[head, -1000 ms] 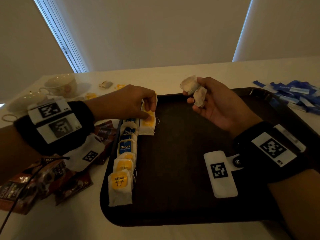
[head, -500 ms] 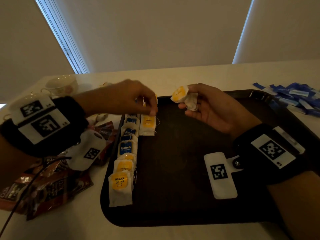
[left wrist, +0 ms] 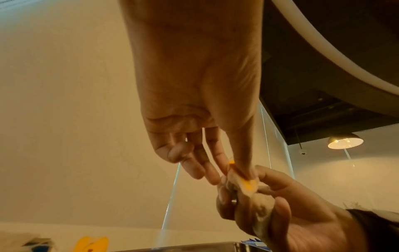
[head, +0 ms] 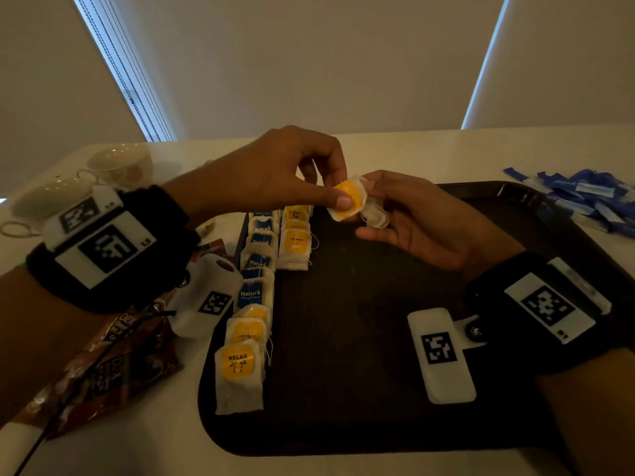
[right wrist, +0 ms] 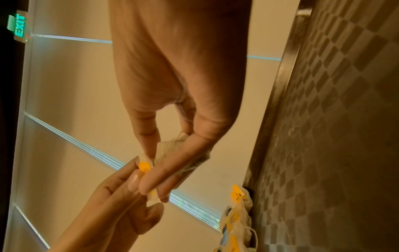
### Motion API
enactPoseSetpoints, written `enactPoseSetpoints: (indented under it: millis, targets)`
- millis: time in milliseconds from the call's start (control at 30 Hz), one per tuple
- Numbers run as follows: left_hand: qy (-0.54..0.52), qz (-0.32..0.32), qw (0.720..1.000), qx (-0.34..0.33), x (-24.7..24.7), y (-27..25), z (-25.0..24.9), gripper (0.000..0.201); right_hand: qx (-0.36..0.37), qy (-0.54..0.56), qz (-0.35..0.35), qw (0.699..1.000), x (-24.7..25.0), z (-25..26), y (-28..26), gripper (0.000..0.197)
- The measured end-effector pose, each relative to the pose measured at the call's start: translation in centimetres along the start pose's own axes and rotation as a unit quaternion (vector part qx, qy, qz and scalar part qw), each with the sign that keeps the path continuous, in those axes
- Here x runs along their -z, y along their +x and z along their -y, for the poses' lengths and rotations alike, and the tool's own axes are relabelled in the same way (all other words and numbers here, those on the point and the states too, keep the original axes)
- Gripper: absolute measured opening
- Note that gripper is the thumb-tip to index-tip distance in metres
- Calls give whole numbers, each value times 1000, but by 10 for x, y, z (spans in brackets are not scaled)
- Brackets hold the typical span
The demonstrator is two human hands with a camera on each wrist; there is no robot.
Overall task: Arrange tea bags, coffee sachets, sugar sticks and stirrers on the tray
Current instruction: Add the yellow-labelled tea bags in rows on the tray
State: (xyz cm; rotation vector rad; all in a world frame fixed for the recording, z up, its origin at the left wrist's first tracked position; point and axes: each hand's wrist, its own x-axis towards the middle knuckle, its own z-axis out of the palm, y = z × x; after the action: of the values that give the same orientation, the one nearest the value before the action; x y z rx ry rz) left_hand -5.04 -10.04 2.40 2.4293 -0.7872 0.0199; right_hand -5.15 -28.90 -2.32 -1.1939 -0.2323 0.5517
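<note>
A dark tray (head: 378,389) lies on the white table. Along its left edge runs a column of tea bags (head: 251,304) with blue and yellow tags, and a short second column (head: 295,242) starts beside it at the far end. Above the tray's far left, my left hand (head: 330,197) pinches the yellow tag of a tea bag (head: 347,201) between thumb and forefinger. My right hand (head: 374,204) holds a small bunch of tea bags (head: 374,214), the pinched one among them. The same pinch shows in the wrist views on the tea bag (left wrist: 248,184) and the tea bag (right wrist: 144,166).
Brown coffee sachets (head: 103,365) lie heaped left of the tray. Blue sugar sticks (head: 591,201) are piled at the far right. Two teacups (head: 117,163) stand at the far left. Most of the tray's middle and right is bare dark surface.
My left hand let go of the tea bag it laid in the second column, rose and moved right to my right hand. It now pinches the yellow-tagged bag there.
</note>
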Motion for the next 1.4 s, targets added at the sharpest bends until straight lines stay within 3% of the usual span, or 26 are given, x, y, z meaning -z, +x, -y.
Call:
enactPoseSetpoints:
  millis: [167,333,467,600,733,867,967,1033,1267,1400]
  targets:
    - [-40,-28,999,13,6,-3,-1,18,1,-10,-9,1000,0,-1,1,20]
    - [-134,-48,987,77,3,-7,2,14,20,-31,-60,997,2,-1,3,9]
    - [-177,-76,974,120,1,-6,6,19,32,-84,-47,995,2,-1,2,27]
    - [-231,-55,961,140,-7,-5,6,25,38,-133,-23,990,0,-3,1,37]
    - [-214,-10,965,150,-17,-6,7,29,73,-153,-58,984,1,-4,0,11]
    - [-129,-43,985,107,-13,-5,8,46,91,-173,-84,977,1,-4,1,3]
    - [-52,-27,998,34,-4,-5,2,44,93,-200,-68,973,1,-5,1,3]
    - [-24,-5,999,21,-1,-4,-2,40,99,-225,-65,967,1,-6,1,3]
    - [-66,27,997,44,-7,-3,0,30,184,-238,-44,953,-2,-6,-2,12]
    - [-102,28,993,52,-11,-5,2,15,170,-236,-29,956,-2,-6,0,34]
